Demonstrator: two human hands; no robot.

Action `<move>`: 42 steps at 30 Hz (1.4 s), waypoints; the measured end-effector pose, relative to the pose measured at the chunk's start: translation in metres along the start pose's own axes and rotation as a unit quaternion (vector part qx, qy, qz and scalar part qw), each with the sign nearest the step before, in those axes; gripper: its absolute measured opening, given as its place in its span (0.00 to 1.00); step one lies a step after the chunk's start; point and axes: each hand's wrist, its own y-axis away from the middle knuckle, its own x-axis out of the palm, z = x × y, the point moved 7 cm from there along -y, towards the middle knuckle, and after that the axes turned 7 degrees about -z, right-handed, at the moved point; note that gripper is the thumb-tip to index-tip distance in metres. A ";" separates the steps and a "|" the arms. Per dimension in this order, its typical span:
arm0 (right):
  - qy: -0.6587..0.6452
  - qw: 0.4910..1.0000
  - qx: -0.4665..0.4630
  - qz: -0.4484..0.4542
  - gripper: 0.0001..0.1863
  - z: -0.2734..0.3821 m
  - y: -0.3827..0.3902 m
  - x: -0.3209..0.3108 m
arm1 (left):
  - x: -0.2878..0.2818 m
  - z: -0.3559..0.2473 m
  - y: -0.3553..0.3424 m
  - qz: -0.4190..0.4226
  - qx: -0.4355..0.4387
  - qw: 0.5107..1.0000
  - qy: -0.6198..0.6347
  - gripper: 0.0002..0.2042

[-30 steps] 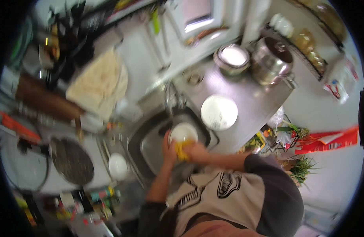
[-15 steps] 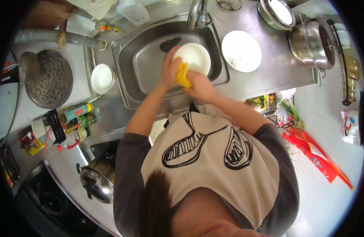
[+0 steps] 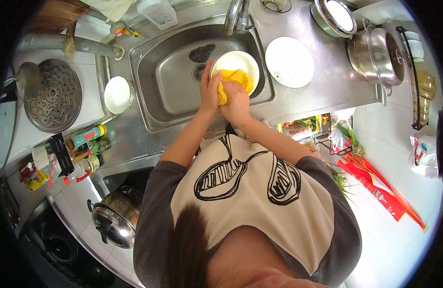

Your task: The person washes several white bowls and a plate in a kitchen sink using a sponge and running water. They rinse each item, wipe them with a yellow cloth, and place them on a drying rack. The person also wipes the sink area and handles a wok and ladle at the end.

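Over the right part of the steel sink (image 3: 159, 98), my left hand (image 3: 210, 92) grips a white bowl (image 3: 236, 61) by its left side. The bowl tilts with its inside facing up toward me. My right hand (image 3: 236, 100) is closed on a bunched yellow cloth (image 3: 238, 78) and presses it against the near inner side of the bowl. Some of my right fingers are hidden by the cloth. Beyond the bowl, a dark scouring pad (image 3: 202, 53) lies on the sink floor near the drain (image 3: 198, 73).
The faucet (image 3: 236, 19) reaches over the sink's far edge. Right of the sink lies a white plate (image 3: 289, 62) with dark specks, then a lidded steel pot (image 3: 375, 55). Another white bowl (image 3: 117, 95) stands at the left, near a perforated steamer plate (image 3: 53, 96).
My right hand has pushed the yellow cloth from the bowl's outer left edge into its near inside, where it now lies spread. My left hand still holds the bowl.
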 end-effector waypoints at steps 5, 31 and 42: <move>0.092 0.946 -0.249 0.186 0.20 -0.025 0.010 -0.017 | -0.002 -0.026 -0.015 0.134 -0.210 0.942 -0.227 0.26; 0.027 0.994 0.014 0.103 0.21 -0.004 -0.001 -0.008 | 0.012 -0.026 0.012 0.005 0.007 0.997 -0.071 0.28; 0.117 0.929 -0.256 0.242 0.17 -0.013 0.014 -0.026 | -0.001 -0.034 0.008 0.207 -0.286 0.880 -0.318 0.28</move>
